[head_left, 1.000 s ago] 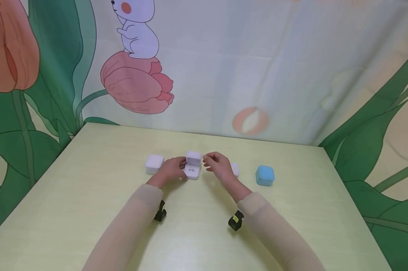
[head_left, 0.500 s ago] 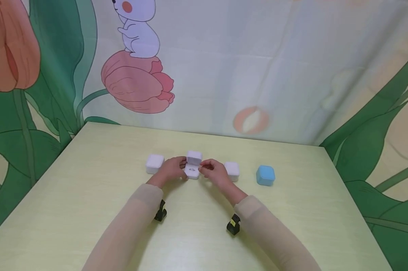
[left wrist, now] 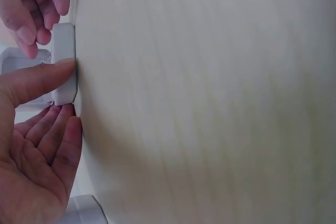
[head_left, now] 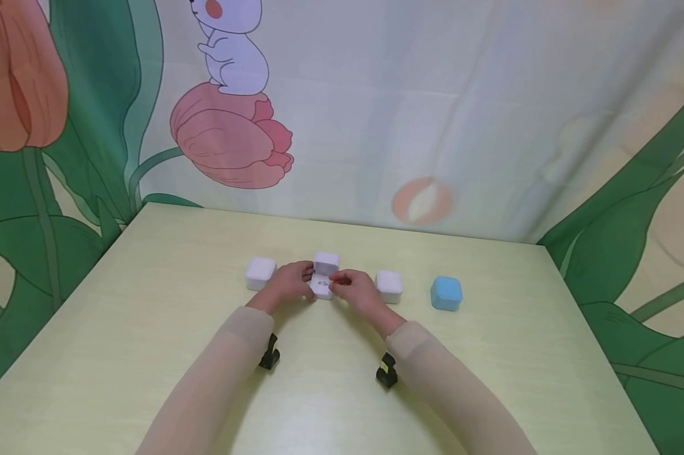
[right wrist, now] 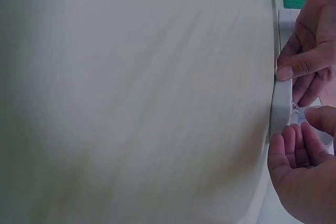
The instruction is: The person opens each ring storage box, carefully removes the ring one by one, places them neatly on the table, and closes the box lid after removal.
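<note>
A small white ring box (head_left: 321, 292) stands on the table with its lid (head_left: 327, 262) raised at the back. A silvery ring (right wrist: 295, 109) sits upright in its base. My left hand (head_left: 290, 281) grips the base from the left, thumb (left wrist: 58, 72) along the front and fingers at the side. My right hand (head_left: 357, 289) is at the box's right side, its thumb (right wrist: 320, 119) and forefinger held apart close beside the ring. The remaining fingers of that hand are bent near the box's edge.
Closed white boxes stand on either side, one at the left (head_left: 260, 273) and one at the right (head_left: 388, 286). Farther right is a blue box (head_left: 446, 293). Behind the pale table (head_left: 319, 392) hangs a printed curtain (head_left: 342, 126).
My right hand has moved left and slightly forward to the ring, uncovering the white box on the right. My left hand keeps its grip on the ring box.
</note>
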`<control>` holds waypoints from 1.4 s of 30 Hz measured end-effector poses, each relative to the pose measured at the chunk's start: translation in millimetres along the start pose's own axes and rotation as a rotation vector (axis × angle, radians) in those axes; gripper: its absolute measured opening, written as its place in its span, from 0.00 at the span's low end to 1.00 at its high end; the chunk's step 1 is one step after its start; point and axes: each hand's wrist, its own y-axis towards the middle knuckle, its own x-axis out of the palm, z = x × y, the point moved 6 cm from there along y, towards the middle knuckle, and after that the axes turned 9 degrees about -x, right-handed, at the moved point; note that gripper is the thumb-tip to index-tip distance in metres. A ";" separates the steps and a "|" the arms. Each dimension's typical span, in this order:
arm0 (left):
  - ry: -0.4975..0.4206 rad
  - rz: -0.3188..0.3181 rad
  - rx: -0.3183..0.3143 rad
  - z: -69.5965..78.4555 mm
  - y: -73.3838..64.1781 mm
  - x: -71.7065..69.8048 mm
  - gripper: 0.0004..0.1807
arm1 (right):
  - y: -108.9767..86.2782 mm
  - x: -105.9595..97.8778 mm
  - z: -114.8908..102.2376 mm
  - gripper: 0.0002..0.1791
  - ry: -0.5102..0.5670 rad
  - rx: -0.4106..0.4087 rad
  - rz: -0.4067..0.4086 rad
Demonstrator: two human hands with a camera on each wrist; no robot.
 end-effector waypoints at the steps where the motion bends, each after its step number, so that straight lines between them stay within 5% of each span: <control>1: 0.000 0.001 0.001 0.0 0.1 0.0 0.47 | 0.7 -0.2 -0.3 0.14 -0.012 -0.001 -0.001; 21: -0.009 -0.006 0.010 0.4 2.5 1.1 0.47 | 14.7 2.4 -19.2 0.08 -0.326 -0.122 -0.034; 29: -0.014 -0.016 0.006 -0.1 1.5 1.6 0.48 | 13.9 4.4 -21.7 0.07 -0.329 -0.090 -0.043; 42: -0.063 -0.025 0.018 -2.9 3.3 2.0 0.48 | 13.6 8.5 -23.6 0.08 -0.402 -0.171 -0.046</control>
